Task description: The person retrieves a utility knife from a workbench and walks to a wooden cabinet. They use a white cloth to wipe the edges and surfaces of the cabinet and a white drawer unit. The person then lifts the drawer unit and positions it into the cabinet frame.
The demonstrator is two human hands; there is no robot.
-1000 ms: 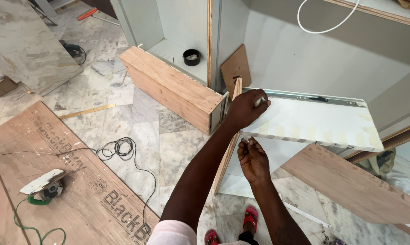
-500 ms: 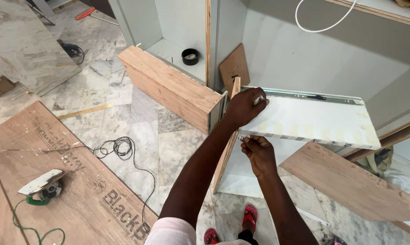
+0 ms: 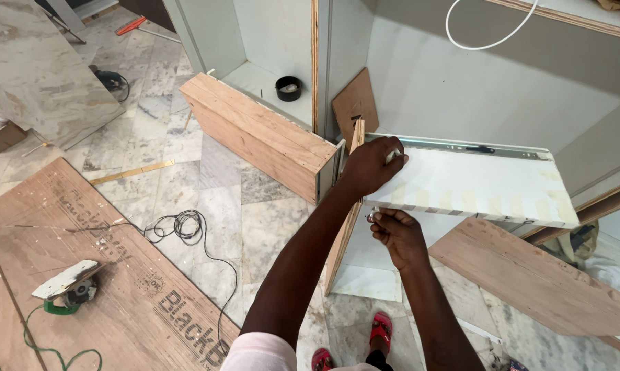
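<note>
White flat drawer panel [image 3: 475,182] with a smooth face and a metal rail [image 3: 461,145] on top sticks out from the grey cabinet [image 3: 461,75]. Left hand [image 3: 370,167] grips its near end. Right hand [image 3: 398,233] is curled shut just under its striped edge. Marble floor [image 3: 186,165] lies open left.

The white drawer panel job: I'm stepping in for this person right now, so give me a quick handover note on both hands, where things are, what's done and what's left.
Left hand: gripping the top near corner of the white panel, steadying it.
Right hand: under the panel's front edge, pinching something small and metallic; too small to tell what.
Metal slide rail sits along the panel's far edge. The wood-faced drawer box lies on the floor beside the cabinet.
Done: rail already on the panel.
Left: the panel is hand-held, apparently not yet fixed.
</note>
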